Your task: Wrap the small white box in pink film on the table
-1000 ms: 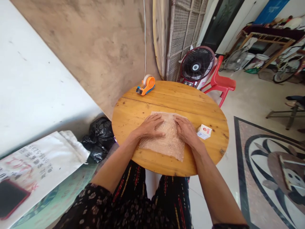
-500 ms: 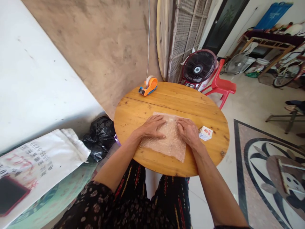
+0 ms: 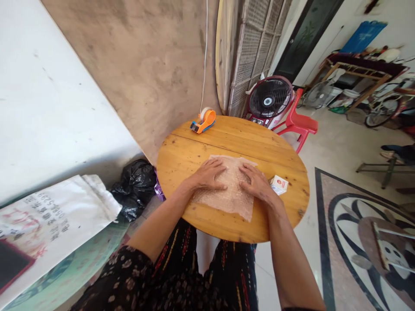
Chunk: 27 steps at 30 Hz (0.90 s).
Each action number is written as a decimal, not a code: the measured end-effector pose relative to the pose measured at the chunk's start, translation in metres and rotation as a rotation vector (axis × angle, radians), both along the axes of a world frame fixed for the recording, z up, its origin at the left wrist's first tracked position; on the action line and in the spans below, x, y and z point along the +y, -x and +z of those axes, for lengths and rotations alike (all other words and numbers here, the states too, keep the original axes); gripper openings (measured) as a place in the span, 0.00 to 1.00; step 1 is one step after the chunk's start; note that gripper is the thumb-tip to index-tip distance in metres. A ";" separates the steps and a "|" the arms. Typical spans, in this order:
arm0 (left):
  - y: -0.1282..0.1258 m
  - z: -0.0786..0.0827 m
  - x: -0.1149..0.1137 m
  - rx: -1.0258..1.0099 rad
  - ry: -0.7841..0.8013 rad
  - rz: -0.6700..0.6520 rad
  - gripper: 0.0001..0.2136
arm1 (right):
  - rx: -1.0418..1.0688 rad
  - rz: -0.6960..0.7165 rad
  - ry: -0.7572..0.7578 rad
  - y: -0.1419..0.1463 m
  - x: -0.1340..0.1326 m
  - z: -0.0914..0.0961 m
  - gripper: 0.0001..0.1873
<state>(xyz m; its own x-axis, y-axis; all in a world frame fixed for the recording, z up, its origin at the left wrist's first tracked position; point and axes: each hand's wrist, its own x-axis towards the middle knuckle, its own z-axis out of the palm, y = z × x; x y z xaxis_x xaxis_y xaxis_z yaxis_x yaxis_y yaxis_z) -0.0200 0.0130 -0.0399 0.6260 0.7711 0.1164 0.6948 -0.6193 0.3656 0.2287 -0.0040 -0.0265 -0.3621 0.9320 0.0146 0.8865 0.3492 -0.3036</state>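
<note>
A sheet of clear bubble wrap (image 3: 231, 190) lies spread over the front middle of a round wooden table (image 3: 181, 147). My left hand (image 3: 210, 175) rests flat on its left part, fingers spread. On the right part lies my right hand (image 3: 256, 182), also open with the fingers apart. Just beyond that hand stands a small white box (image 3: 280, 184) with red marks, partly covered by the wrist. An orange and blue tape dispenser (image 3: 205, 121) with a roll of tape sits at the table's far left edge.
Behind the table are a dark red fan (image 3: 270, 97) and a red plastic chair (image 3: 300, 121). Black plastic bags (image 3: 138, 183) and a white printed sack (image 3: 58, 211) lie to the left. A brown board (image 3: 139, 56) leans along the wall.
My right hand's fingers have spread wider on the bubble wrap. My left hand stays nearly in place. The whole view has shifted slightly.
</note>
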 end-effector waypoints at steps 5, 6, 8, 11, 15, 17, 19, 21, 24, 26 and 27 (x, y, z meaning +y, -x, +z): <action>0.000 0.001 0.000 0.030 0.004 -0.011 0.43 | 0.129 0.052 -0.148 0.005 -0.004 0.011 0.29; 0.000 0.001 0.000 0.031 0.006 -0.011 0.43 | 0.144 0.051 -0.187 0.002 -0.007 0.016 0.27; 0.001 0.001 0.000 0.029 0.007 -0.008 0.43 | 0.147 0.019 -0.253 -0.008 -0.014 0.026 0.24; 0.001 0.001 -0.001 0.016 0.001 -0.010 0.42 | 0.059 -0.040 -0.305 -0.036 -0.028 0.036 0.22; 0.002 0.000 -0.001 0.001 0.000 -0.029 0.42 | -0.152 -0.180 -0.294 -0.075 -0.041 0.027 0.29; 0.002 -0.001 0.000 -0.004 -0.008 -0.034 0.42 | -0.193 -0.249 -0.258 -0.086 -0.044 0.019 0.28; 0.002 -0.001 0.000 -0.011 -0.023 -0.039 0.42 | -0.187 -0.299 -0.245 -0.089 -0.046 0.016 0.25; 0.002 0.000 0.000 -0.012 -0.026 -0.035 0.41 | -0.133 -0.352 -0.261 -0.086 -0.049 0.022 0.23; 0.002 0.002 -0.002 -0.002 0.000 -0.031 0.42 | 0.096 -0.455 -0.309 -0.073 -0.057 0.043 0.24; 0.001 0.004 -0.003 0.002 0.018 -0.029 0.42 | 0.345 -0.450 -0.370 -0.056 -0.063 0.061 0.28; 0.001 0.005 -0.003 -0.001 0.020 -0.025 0.41 | 0.461 -0.393 -0.385 -0.046 -0.066 0.068 0.29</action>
<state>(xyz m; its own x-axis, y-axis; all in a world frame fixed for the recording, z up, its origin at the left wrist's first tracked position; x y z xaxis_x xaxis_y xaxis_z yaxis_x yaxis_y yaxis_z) -0.0215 0.0103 -0.0353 0.6450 0.7574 0.1017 0.6790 -0.6290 0.3785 0.2742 -0.0696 0.0420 0.1219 0.8899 0.4395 0.7801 0.1879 -0.5968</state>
